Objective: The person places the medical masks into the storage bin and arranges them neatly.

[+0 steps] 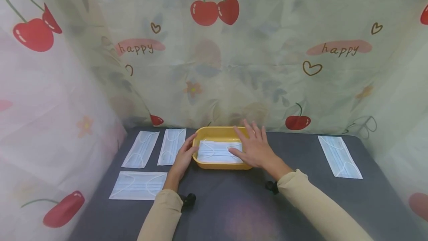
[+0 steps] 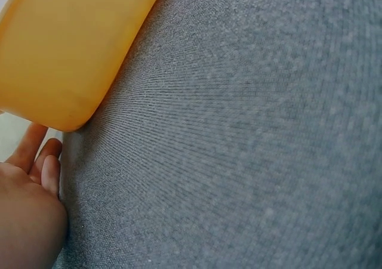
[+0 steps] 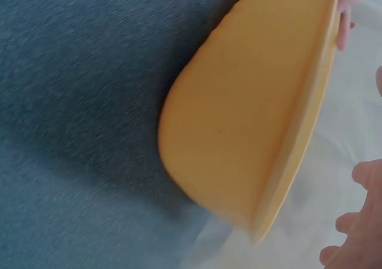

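Observation:
A yellow plastic tray (image 1: 219, 166) stands at the back middle of the table with a pale blue face mask (image 1: 214, 152) lying flat in it. At the tray's left end, my left hand (image 1: 182, 162) holds the rim, thumb over the edge and the other fingers along the outside. My right hand (image 1: 255, 147) hovers over the tray's right part, fingers spread, holding nothing. In the right wrist view, its fingertips (image 3: 363, 173) are apart from the rim. The left wrist view shows left-hand fingers (image 2: 51, 172) beside the tray wall (image 2: 65, 48).
Left of the tray lie two upright masks (image 1: 140, 149) (image 1: 172, 147) and a sideways mask (image 1: 138, 185), partly behind the left forearm. Another mask (image 1: 340, 157) lies far right on the dark grey table (image 1: 214, 203). A printed curtain (image 1: 254, 55) encloses the back and sides.

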### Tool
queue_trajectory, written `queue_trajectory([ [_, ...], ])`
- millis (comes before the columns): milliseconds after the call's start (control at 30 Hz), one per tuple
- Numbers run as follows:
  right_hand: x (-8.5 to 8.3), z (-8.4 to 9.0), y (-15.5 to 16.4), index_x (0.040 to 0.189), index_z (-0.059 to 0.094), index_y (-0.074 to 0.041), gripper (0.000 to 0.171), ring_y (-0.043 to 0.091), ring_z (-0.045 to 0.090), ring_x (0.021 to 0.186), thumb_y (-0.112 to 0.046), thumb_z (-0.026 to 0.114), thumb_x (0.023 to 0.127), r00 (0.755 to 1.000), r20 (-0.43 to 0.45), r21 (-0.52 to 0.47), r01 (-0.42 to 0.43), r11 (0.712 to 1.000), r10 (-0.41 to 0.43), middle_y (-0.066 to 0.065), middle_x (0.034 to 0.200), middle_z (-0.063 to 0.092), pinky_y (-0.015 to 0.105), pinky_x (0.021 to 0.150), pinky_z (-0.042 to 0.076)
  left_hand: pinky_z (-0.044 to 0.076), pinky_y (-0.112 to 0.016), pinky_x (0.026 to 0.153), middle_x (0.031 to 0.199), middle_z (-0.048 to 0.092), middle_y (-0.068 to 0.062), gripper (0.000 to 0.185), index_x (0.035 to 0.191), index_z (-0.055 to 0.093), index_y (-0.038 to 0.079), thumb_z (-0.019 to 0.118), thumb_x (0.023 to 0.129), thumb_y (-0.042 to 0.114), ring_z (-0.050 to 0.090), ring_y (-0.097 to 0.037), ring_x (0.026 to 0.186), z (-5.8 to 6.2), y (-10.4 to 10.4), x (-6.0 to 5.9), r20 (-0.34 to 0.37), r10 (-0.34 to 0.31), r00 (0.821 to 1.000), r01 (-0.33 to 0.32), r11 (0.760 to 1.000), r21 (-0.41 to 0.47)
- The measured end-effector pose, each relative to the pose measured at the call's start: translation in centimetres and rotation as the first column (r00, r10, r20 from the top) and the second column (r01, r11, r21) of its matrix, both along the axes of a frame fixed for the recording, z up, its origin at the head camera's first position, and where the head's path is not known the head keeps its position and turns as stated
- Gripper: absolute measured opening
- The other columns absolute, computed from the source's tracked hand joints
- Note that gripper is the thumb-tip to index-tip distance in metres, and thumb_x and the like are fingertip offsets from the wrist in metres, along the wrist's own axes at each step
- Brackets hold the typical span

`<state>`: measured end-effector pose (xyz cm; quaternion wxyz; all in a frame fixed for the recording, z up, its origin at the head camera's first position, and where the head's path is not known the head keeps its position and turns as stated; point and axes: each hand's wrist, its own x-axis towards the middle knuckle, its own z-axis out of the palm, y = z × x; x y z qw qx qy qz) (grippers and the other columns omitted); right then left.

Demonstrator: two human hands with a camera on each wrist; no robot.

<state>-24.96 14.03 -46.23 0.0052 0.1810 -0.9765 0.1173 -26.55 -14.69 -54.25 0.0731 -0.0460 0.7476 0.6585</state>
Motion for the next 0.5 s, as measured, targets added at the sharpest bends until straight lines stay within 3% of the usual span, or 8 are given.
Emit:
queue_trajectory([
  [500, 0.5, -0.6, 2.6, 0.164, 0.02, -0.027, 0.086, 0.05, -0.001, 0.157, -0.073, 0.044, 0.095, 0.998, 0.007, 0.018, 0.059, 0.998, -0.059, 0.015, 0.173, 0.003, 0.076, 0.12, 0.0, 0.021, -0.054, 0.128, 0.163, 0.04, -0.01, 0.053, 0.153, 0.044, 0.035, 0.056, 0.102, 0.026, 0.033, -0.031, 0.154, 0.2, 0.1, 0.1, -0.012, 0.001, 1.0, -0.001, 1.0, 0.027],
])
